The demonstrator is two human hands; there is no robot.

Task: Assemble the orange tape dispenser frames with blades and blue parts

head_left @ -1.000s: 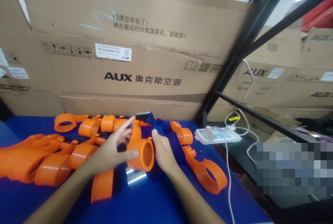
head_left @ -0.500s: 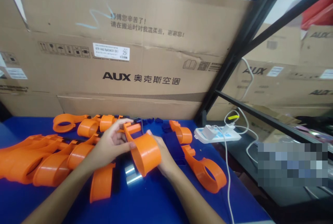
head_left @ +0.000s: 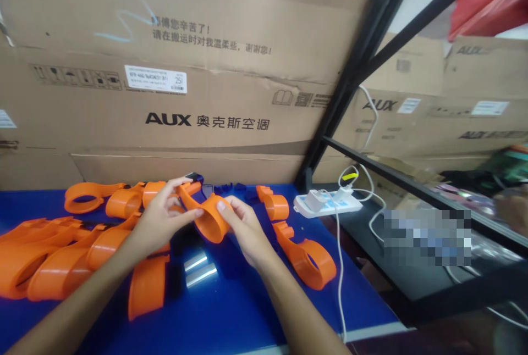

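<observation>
We held a light, stiff orange plastic ring above the blue table, left hand and right hand both clamped on its rim.

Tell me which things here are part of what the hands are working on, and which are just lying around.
In hand:
- orange ring part, held by left hand and right hand

Lying about:
- orange parts pile
- orange loop piece
- two shiny metal pieces
- white power strip
- AUX cardboard box
</observation>
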